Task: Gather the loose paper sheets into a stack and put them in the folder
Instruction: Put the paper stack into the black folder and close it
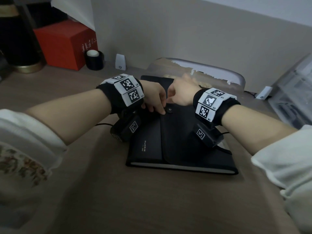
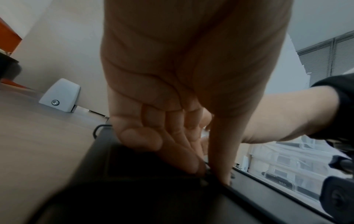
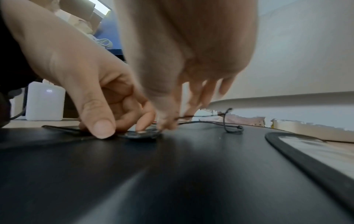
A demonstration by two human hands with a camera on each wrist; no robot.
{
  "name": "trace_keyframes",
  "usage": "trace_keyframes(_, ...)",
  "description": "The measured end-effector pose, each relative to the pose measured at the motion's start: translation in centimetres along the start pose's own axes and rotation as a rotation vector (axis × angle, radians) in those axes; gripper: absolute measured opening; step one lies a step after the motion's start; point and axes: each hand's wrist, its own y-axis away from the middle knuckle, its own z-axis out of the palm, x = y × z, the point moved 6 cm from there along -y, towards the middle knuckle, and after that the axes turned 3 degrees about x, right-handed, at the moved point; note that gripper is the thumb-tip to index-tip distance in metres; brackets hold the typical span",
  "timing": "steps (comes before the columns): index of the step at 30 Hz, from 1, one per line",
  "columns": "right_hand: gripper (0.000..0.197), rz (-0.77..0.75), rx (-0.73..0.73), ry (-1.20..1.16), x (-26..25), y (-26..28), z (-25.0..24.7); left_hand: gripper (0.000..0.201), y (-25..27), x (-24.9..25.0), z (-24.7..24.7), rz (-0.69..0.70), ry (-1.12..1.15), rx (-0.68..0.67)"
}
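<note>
So the flat black fabric folder [image 1: 170, 142] lies closed under both wrists on the brown wooden desk [image 1: 152, 200], flap over, pale paper edges [image 1: 168, 166] peeking out the near side. Left hand [image 1: 154, 97] has fingers curled down, thumb pressing the flap beside the round black button clasp [image 1: 169, 109]. Right hand [image 1: 181, 92] pinches the thin black cord [image 3: 226, 121] right at that clasp. Past the left hand: a red box [image 1: 65, 44], a black tape roll [image 1: 94, 59]. Right of the right hand is a clear plastic bin [image 1: 293, 92]
</note>
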Motion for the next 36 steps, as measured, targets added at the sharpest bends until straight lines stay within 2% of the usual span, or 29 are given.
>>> trace_keyframes(2,0.008,-0.038,-0.071,-0.182,-0.5,0.0,0.4,0.022,-0.1,-0.1,-0.1,0.001,-0.023,0.009)
trace_keyframes(5,0.019,-0.031,-0.166,-0.320,-1.0,0.0,1.0,0.022,0.0,-0.7,-0.4,-0.037,-0.037,0.022)
trace_keyframes(9,0.014,-0.070,-0.310,-0.374,-2.3,0.6,1.9,0.021,0.0,-1.7,-0.9,-0.078,-0.009,0.027)
trace_keyframes(15,0.012,-0.152,-0.397,-0.442,-2.2,1.9,1.8,0.031,0.0,-1.9,-0.9,-0.099,-0.047,-0.004)
trace_keyframes(22,0.013,-0.055,-0.460,-0.519,0.2,2.7,1.8,0.032,0.0,-1.4,-0.9,-0.103,-0.071,-0.026)
trace_keyframes(28,0.020,0.053,-0.451,-0.395,2.0,2.2,2.0,0.030,0.1,-1.7,-0.8,-0.108,-0.063,-0.028)
trace_keyframes(33,0.028,0.001,-0.388,-0.174,1.3,1.4,0.7,0.027,0.1,-1.6,-0.8,-0.104,-0.064,-0.022)
trace_keyframes(36,0.026,-0.046,-0.336,-0.064,0.6,0.6,0.2,0.029,0.2,-1.6,-0.8,-0.109,-0.056,-0.021)
